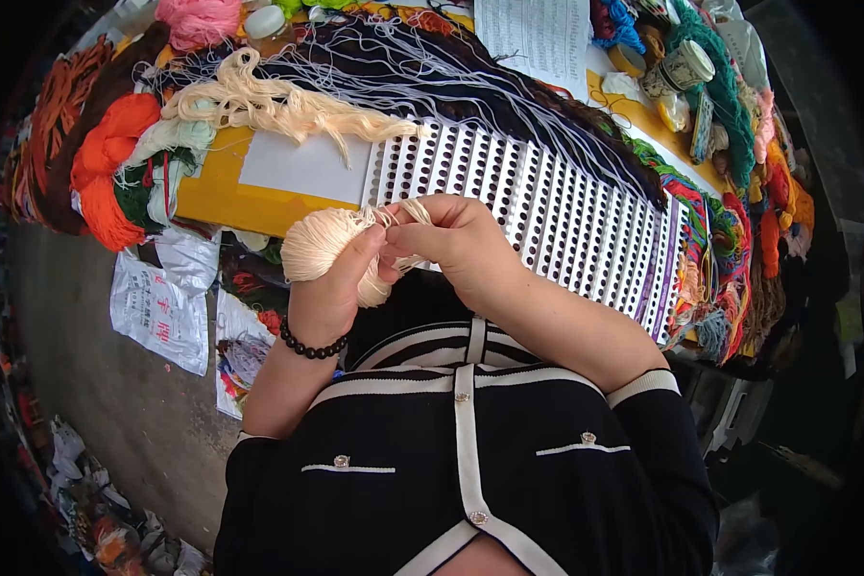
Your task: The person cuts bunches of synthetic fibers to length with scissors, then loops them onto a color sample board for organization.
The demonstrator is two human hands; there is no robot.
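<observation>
A skein of cream thread [315, 245] is held up in front of my body, at the near edge of the table. My left hand [348, 274], with a black bead bracelet on its wrist, is closed round the right part of the skein. Touching it from the right, my right hand [442, 235] has its fingers pinched on strands of the same cream thread. Just beyond both hands lies a white board with rows of holes [518, 202]. More cream thread [288, 108] lies loose and wavy at the board's upper left.
Orange yarn [115, 163] and other coloured bundles lie at the left. Dark and pale lilac threads [432, 72] stretch across the back. A patterned cup [682, 69], a printed sheet [538, 38] and teal yarn [725, 96] are at the back right. A printed plastic bag [160, 309] hangs at lower left.
</observation>
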